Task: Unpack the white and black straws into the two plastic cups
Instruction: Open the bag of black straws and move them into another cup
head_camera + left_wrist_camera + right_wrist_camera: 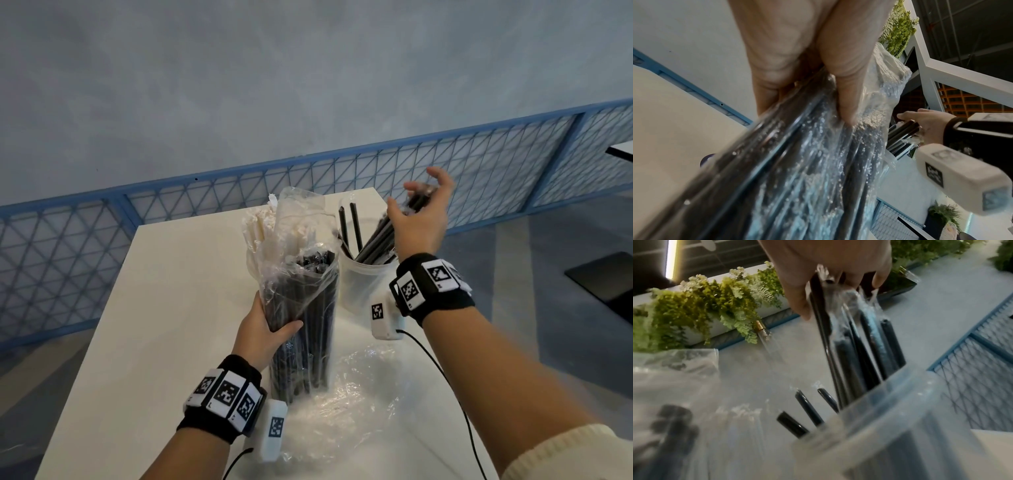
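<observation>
My left hand point(270, 325) grips a clear bag of black straws point(301, 308) that stands upright on the white table point(171, 308); in the left wrist view its fingers point(842, 81) wrap the bag point(797, 162). My right hand point(421, 209) holds a bunch of black straws point(383, 233) by their tops, slanted, with their lower ends inside a clear plastic cup point(363, 284). The right wrist view shows the same straws point(855, 353) entering the cup point(890, 402) beside a few loose ones point(809, 408). White straws point(263, 226) stand behind the bag, and their cup is mostly hidden.
An empty crumpled plastic wrapper point(359, 394) lies on the table in front of the bag. The table's far edge is just beyond the cups, with a blue mesh fence point(445, 161) behind it. A cable runs from my right wrist across the table's near right.
</observation>
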`<act>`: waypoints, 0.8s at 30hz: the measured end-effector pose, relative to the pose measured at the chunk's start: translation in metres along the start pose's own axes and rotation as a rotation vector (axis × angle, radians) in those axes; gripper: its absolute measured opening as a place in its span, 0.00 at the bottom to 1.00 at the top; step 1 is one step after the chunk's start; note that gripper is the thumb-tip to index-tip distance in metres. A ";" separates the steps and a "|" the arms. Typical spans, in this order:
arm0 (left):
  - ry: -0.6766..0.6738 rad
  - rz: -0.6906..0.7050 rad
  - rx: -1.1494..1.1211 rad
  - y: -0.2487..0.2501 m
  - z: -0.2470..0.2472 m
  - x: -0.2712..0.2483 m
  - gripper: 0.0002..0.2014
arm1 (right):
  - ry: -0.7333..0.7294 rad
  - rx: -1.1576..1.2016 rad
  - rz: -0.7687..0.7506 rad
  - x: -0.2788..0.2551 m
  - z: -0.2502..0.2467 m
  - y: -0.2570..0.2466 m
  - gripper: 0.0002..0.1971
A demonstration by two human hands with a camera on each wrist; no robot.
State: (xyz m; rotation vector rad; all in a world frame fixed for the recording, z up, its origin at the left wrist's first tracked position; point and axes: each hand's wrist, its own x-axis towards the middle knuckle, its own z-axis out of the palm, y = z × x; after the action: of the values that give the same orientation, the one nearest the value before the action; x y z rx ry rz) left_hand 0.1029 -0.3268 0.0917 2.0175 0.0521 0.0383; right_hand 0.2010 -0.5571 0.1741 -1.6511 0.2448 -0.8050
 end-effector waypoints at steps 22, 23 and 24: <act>0.006 0.030 -0.005 -0.002 -0.001 0.000 0.34 | -0.398 -0.375 -0.150 -0.013 0.006 0.008 0.18; 0.013 0.027 -0.015 -0.002 -0.001 0.000 0.34 | -0.375 -0.425 -0.191 -0.014 0.006 0.003 0.22; 0.021 0.024 -0.024 -0.002 0.000 -0.001 0.34 | -0.315 -0.450 -0.256 -0.018 0.004 -0.004 0.23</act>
State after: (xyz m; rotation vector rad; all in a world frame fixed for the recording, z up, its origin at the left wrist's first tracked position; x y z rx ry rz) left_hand 0.1019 -0.3256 0.0899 1.9941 0.0403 0.0753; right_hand 0.1894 -0.5429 0.1714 -2.2390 -0.0133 -0.6951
